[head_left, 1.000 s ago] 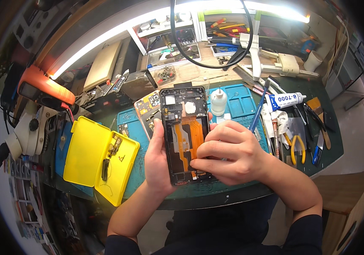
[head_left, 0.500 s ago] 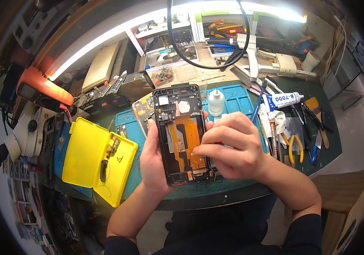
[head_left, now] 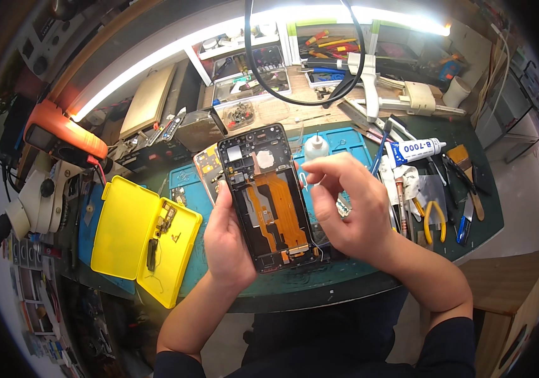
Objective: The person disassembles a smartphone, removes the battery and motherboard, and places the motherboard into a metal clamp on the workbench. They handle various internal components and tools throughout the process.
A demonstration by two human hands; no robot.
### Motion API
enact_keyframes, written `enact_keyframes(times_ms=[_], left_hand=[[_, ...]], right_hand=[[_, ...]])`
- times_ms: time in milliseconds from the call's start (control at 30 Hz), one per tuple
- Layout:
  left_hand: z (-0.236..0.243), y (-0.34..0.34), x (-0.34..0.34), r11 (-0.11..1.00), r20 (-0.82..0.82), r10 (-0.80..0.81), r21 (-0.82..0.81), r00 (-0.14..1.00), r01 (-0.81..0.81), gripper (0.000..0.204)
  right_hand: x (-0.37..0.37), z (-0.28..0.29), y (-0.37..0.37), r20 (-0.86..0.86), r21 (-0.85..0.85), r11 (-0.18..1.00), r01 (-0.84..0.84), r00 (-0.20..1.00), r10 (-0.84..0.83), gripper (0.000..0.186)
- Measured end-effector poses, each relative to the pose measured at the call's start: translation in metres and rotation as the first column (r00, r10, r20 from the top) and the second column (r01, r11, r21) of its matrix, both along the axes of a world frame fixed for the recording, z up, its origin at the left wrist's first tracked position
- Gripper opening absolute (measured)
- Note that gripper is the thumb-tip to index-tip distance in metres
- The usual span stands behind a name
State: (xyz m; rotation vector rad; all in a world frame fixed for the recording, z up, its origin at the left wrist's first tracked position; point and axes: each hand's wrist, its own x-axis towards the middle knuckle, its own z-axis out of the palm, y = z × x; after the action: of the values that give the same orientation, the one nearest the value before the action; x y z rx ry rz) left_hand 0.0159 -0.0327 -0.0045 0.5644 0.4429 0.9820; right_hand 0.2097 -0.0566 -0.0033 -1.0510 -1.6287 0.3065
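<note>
Small parts (head_left: 153,253) in yellow case (head_left: 123,234), left grip (head_left: 227,253) firm around phone frame (head_left: 272,200), right grip (head_left: 359,213) loosely parted, apparently empty

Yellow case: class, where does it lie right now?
In the head view, the open yellow case lies left of the left hand, nearer the lower edge than the orange multimeter.

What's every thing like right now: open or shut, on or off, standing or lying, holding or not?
Phone: opened up
Yellow box: wide open
Bottle: standing upright
Tube: lying on its side
Yellow pliers: lying down
Light: on
Meter: can't tell if it's on
Left hand: holding the phone
Right hand: beside the phone, holding nothing I can see
</note>
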Motion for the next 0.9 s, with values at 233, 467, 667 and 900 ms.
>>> enact_keyframes(times_ms=[233,467,667,900], left_hand=[[-0.008,0.003,-0.006,0.999,0.005,0.046,-0.005,0.999,-0.046,0.051],[-0.003,0.001,-0.002,0.980,-0.155,0.123,0.176,0.980,-0.096,0.037],[-0.004,0.003,0.000,0.972,-0.181,0.195,0.171,0.964,-0.164,0.029],[-0.014,0.005,-0.001,0.946,-0.233,0.239,0.274,0.942,-0.172,0.031]], right_hand=[[0.000,-0.002,-0.003,-0.213,-0.413,0.887,-0.209,0.969,0.129,0.030],[0.000,-0.005,-0.003,-0.320,-0.459,0.860,-0.225,0.944,0.077,0.034],[-0.001,0.001,-0.006,-0.223,-0.444,0.873,-0.202,0.969,0.111,0.033],[-0.001,-0.002,-0.006,-0.194,-0.409,0.893,-0.188,0.974,0.116,0.033]])
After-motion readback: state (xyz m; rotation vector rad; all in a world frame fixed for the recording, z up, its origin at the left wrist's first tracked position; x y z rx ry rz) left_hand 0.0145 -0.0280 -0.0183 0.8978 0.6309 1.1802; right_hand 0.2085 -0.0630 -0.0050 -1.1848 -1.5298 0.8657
